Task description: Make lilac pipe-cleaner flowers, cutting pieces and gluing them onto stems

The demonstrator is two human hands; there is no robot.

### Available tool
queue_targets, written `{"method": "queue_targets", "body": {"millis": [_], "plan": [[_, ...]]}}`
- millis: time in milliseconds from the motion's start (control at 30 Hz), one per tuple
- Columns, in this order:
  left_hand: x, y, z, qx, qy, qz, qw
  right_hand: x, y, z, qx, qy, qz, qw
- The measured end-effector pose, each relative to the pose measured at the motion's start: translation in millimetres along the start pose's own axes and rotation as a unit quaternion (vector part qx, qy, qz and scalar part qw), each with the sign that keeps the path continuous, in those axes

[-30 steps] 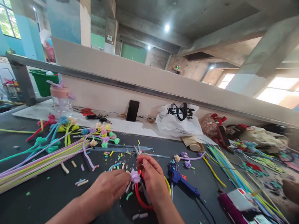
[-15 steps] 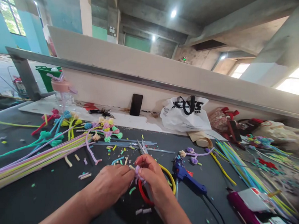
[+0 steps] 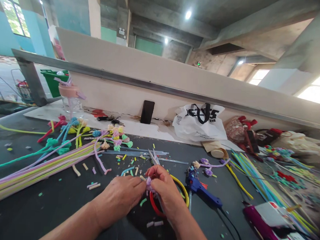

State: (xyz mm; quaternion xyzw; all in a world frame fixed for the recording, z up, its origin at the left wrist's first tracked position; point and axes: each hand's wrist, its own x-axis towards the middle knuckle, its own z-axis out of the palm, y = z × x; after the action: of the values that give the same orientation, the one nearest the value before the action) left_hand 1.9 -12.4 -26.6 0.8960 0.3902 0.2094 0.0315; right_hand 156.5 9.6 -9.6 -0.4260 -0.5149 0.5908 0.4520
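Note:
My left hand [image 3: 120,197] and my right hand [image 3: 164,188] meet over the dark table [image 3: 47,207], both pinching a small purple pipe-cleaner flower [image 3: 148,182] between their fingertips. Scissors with red and yellow handles [image 3: 171,194] lie under my right hand, their blades [image 3: 153,157] pointing away from me. A blue glue gun [image 3: 200,188] rests just right of my right hand.
A bundle of pastel pipe cleaners [image 3: 36,170] stretches along the left, with finished flowers [image 3: 112,138] behind it. Short cut scraps litter the table. A phone [image 3: 147,111], a white bag [image 3: 199,122] and more stems [image 3: 254,178] lie at the back and right. A purple box [image 3: 273,226] sits front right.
My hands have closed in on the purple flower, which showed more openly a second ago. The view has shifted slightly; the hands stay in the same place above the scissors.

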Motion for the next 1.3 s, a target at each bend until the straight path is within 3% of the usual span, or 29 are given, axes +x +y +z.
{"method": "queue_targets", "body": {"millis": [133, 200, 233, 300, 367, 400, 500, 733, 833, 1067, 1200, 1300], "plan": [[1, -2, -0.1, -0.139, 0.014, -0.037, 0.99, -2, -4, -6, 0.033, -0.016, 0.009, 0.999], [2, -2, 0.0, -0.298, 0.032, -0.091, 0.95, -2, -8, -10, 0.073, -0.024, -0.006, 0.997], [2, -1, -0.1, -0.399, 0.038, -0.129, 0.907, -1, -9, -11, 0.096, -0.027, -0.019, 0.995], [2, 2, -0.8, -0.599, 0.037, -0.195, 0.776, -1, -11, -11, 0.137, -0.029, -0.032, 0.99], [1, 5, -2.3, -0.737, 0.023, -0.22, 0.639, -1, -11, -9, 0.167, -0.033, -0.019, 0.985], [1, 7, -3.0, -0.778, 0.016, -0.215, 0.59, -1, -10, -7, 0.178, -0.036, -0.007, 0.983], [0, 10, -3.6, -0.844, -0.002, -0.179, 0.505, -4, -7, 0, 0.2, -0.038, 0.013, 0.979], [-7, 1, 4.5, -0.925, 0.003, -0.079, 0.373, -9, 0, 7, 0.208, -0.068, -0.004, 0.976], [-10, -2, 6.0, -0.939, 0.009, -0.054, 0.339, -10, 1, 8, 0.198, -0.059, -0.022, 0.978], [-11, 1, 6.2, -0.945, -0.02, -0.06, 0.321, -18, -6, 13, 0.183, -0.06, -0.043, 0.98], [-10, 2, 8.5, -0.946, -0.018, -0.071, 0.317, -20, -8, 14, 0.171, -0.065, -0.044, 0.982], [-4, -4, 5.0, -0.937, -0.034, -0.088, 0.337, -16, -4, 12, 0.193, -0.078, -0.069, 0.976]]}}
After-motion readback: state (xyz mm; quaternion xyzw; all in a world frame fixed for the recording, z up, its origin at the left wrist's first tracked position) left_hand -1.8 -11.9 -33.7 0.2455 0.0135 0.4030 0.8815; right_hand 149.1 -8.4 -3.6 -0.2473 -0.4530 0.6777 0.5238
